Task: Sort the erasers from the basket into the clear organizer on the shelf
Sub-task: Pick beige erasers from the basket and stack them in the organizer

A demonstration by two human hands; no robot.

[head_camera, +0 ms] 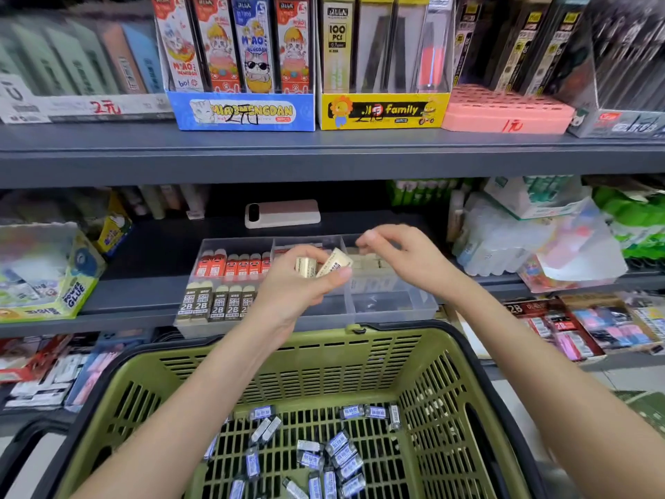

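A clear organizer is seen at the centre of the frame, set on a dark shelf. In its upper left compartment, red-sleeved erasers are stood upright in a row. Brown-sleeved 2B erasers are stood the same way in the lower left compartment. Cream erasers are packed in the upper right compartment. The middle compartments are largely hidden behind the hands.

At the bottom of the frame, a green basket with a black rim is held just in front of the shelf. Blue-labelled erasers are scattered flat on its floor, with their long axes turned every way.

Two cream sleeved erasers are gripped in the left hand over the middle of the organizer. The upright eraser is held with its long axis near vertical. The tilted eraser is touching it, with its free end pointed to the upper right.

The right hand is held above the upper right compartment with fingers bent and tips drawn together. Whether anything is pinched there cannot be told.

A pale phone is laid flat further back on the shelf.
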